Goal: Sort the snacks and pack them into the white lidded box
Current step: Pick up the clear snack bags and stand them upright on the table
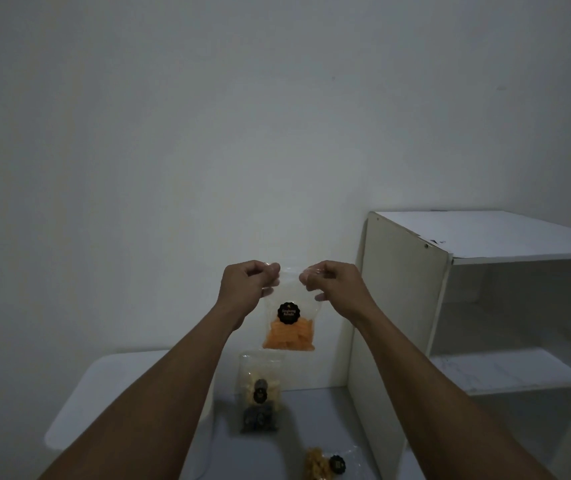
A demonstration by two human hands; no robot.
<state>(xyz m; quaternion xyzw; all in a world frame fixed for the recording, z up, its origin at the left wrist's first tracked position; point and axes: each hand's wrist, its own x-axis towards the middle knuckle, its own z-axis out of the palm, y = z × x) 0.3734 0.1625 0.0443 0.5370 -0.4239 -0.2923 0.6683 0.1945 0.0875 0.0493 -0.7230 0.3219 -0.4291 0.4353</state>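
Both arms stretched fwd, hands up in front of the wall. Left hand (247, 284) has thumb + fingers (272, 270) pinched tight on the top left corner of a clear bag (289, 327); right hand (332, 282) pinched the same way on the top right corner, w/ a couple of fingertips showing through the plastic lower down. No open gap in either hand, fingers curled in, nothing else held. Bag hangs straight down between and below the two pinches, upright, top edge stretched between the fingertips, clear of the surface. Orange chips fill its bottom half, a round black label (289, 313) sits mid-bag just below finger level; label text too small to read for sure. Below the fingers, lower in view, more snacks lie on the grey tabletop (318, 414): a pale-yellow pack (260, 379) directly under the held bag, a dark pack (259, 419) touching its near end, and a golden-brown pack (329, 464) nearer still, cut by the frame edge, apart from the other two. Left of those, under the left forearm, is the white box (104, 382) w/ rounded corners; lid looks on but can't tell for certain, arm covers part of it. Right of the right hand, a white shelf unit (485, 306) stands on the same surface, open side facing right-front, shelves bare. Dim light overall.
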